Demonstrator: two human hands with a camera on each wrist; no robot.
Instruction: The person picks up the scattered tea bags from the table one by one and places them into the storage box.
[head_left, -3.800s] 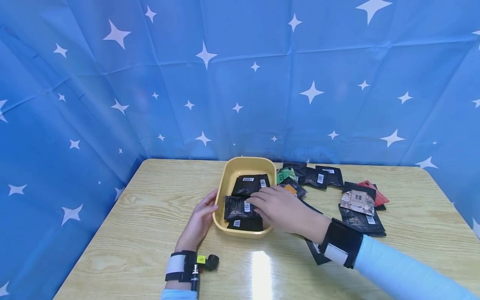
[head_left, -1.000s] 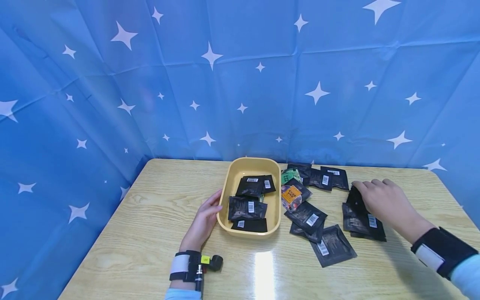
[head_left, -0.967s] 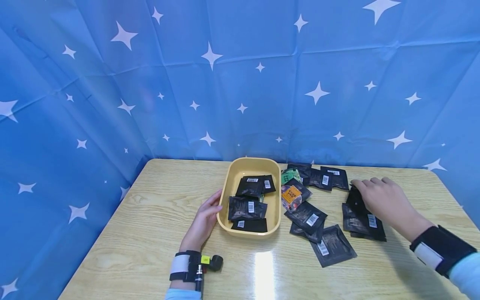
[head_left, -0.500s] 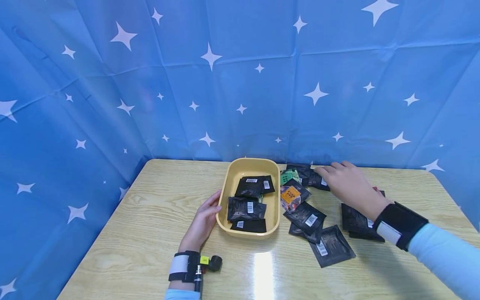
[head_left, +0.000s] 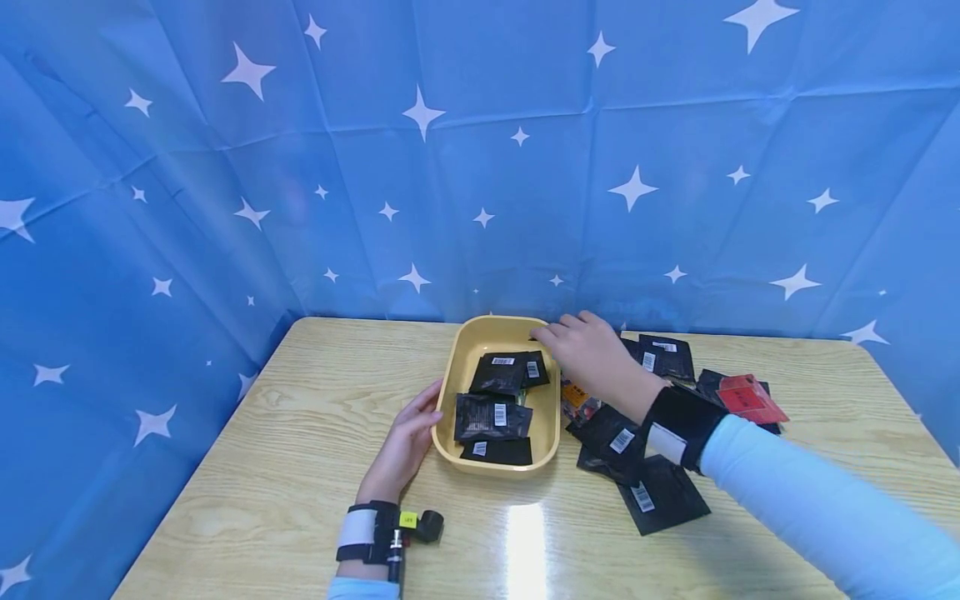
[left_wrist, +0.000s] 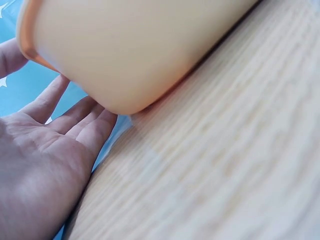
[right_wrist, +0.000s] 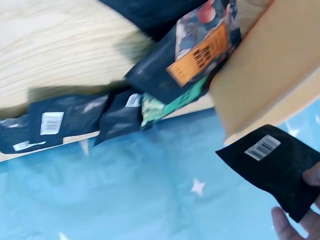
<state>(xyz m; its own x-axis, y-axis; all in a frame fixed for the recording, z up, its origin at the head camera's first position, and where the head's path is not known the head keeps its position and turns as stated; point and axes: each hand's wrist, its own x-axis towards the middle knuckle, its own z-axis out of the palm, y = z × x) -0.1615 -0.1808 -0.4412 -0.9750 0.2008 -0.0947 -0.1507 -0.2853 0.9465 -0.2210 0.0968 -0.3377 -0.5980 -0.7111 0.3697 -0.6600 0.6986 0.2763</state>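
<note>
A creased blue sheet (head_left: 480,167) printed with white four-pointed stars (head_left: 633,187) hangs along the far and left edges of a pale, round-cornered wood-grain tabletop (head_left: 285,433). A white streak of light (head_left: 522,542) gleams well in from the left edge.

Rests the left hand (head_left: 403,437) with fingers (left_wrist: 47,100) nearly straight, thumb (left_wrist: 11,57) apart from them and palm (left_wrist: 42,170) behind them, and holds the right hand (head_left: 592,354) in a pinch of thumb and fingers, with the forearm (head_left: 810,492) slanting back and outward from the fingertips.
</note>
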